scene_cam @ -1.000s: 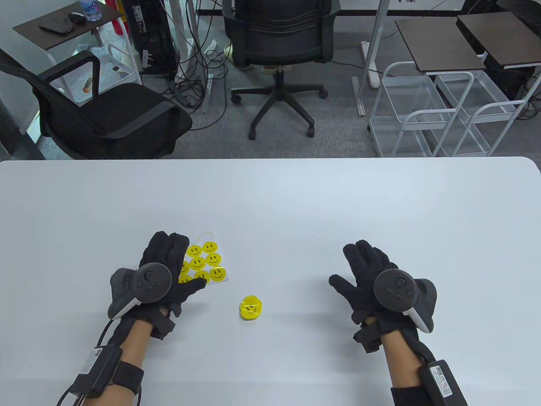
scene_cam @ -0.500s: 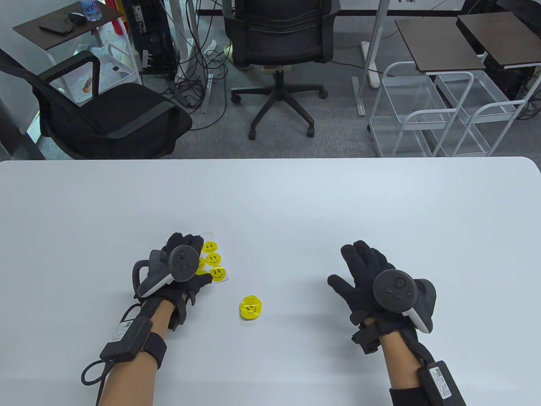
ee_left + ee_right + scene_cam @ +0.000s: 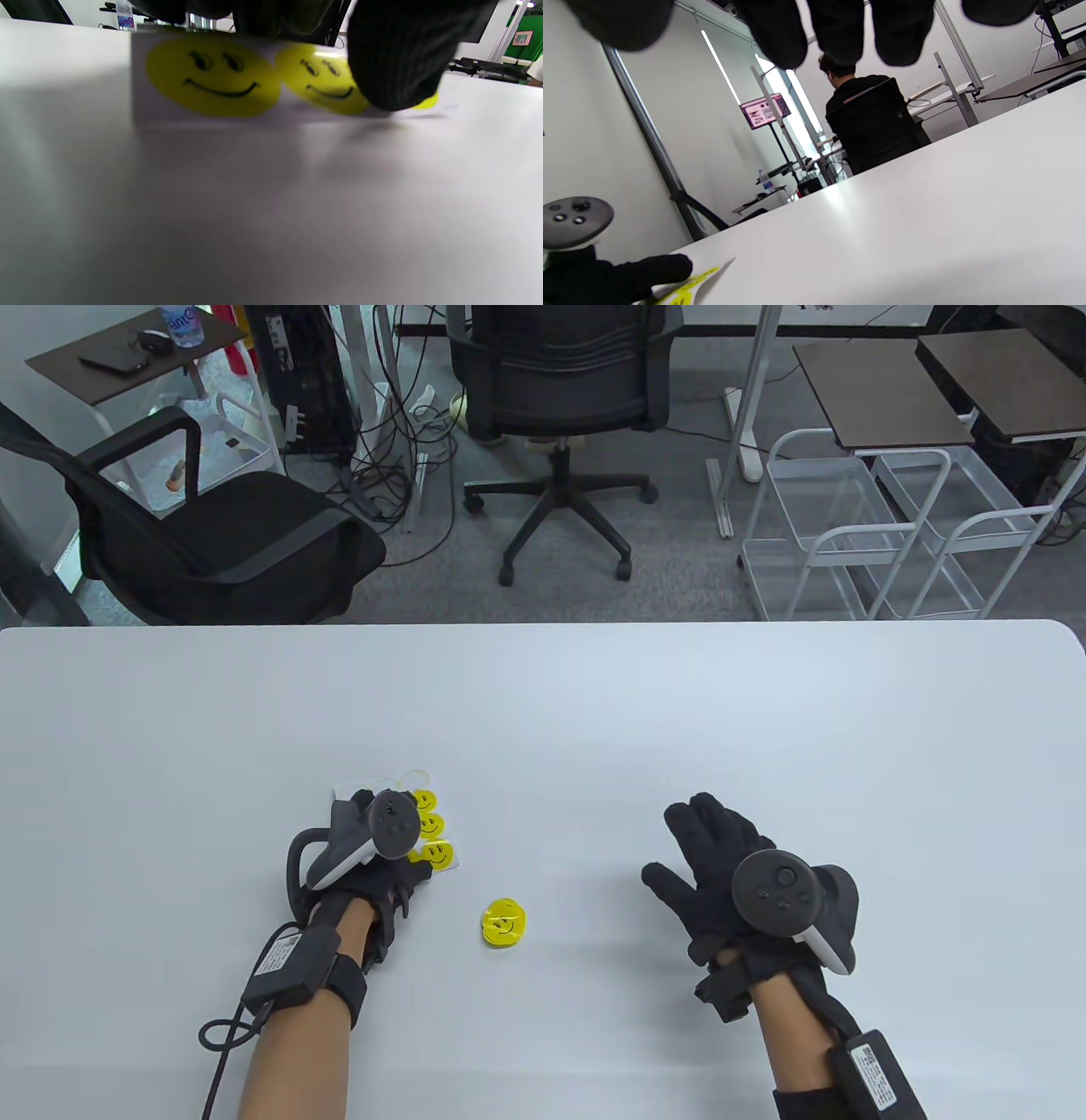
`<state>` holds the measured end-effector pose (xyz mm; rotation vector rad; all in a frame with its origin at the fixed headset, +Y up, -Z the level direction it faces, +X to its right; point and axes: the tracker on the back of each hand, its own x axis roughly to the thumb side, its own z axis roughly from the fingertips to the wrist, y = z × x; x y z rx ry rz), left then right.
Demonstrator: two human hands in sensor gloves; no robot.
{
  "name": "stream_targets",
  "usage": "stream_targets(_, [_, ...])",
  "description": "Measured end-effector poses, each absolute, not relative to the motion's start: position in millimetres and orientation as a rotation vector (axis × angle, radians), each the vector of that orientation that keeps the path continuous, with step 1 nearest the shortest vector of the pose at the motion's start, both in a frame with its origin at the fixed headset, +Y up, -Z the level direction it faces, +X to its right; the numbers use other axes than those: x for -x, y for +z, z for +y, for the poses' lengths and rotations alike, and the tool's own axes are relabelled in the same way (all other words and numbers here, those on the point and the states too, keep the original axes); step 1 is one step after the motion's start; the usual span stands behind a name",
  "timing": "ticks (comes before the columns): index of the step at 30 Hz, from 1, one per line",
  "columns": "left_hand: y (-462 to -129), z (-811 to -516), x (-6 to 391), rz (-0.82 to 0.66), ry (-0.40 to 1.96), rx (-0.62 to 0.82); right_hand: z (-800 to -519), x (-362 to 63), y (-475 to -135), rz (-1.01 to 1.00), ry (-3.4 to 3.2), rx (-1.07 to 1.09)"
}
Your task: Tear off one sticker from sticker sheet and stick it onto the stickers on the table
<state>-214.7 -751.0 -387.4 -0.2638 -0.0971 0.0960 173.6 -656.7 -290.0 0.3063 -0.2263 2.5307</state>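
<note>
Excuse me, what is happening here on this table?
A person in sensor gloves works with smiley stickers. The left hand presses on the sticker sheet, lifting its near edge, as the left wrist view shows. The right hand is open above the table, holding nothing. A small pile of stuck stickers lies between the hands. No sticker is torn off yet.

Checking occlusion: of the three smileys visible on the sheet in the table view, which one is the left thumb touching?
The nearest one, at the sheet's near-right corner; the left hand's thumb tip overlaps it. The other two lie farther back.

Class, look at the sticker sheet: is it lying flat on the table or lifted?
Partly lifted. The left hand grips the sticker sheet; in the right wrist view its corner stands off the table.
</note>
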Motion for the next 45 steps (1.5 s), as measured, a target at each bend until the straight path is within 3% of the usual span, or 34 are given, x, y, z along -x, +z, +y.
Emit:
stream_targets(9, [-387, -755, 209, -0.077, 0.137, 0.293, -658, -171, -290, -0.211, 2.532, -0.314])
stream_targets(24, [-372, -737, 195, -0.180, -0.230, 0.041, -661, -163, -291, -0.174, 2.531, -0.327])
stream_targets(34, [-347, -681, 232, -0.128, 0.037, -0.285, -663, -155, -291, -0.162, 2.549, -0.356])
stream_targets(45, [-295, -622, 210, -0.244, 0.167, -0.624, -663, -150, -291, -0.204, 2.565, -0.329])
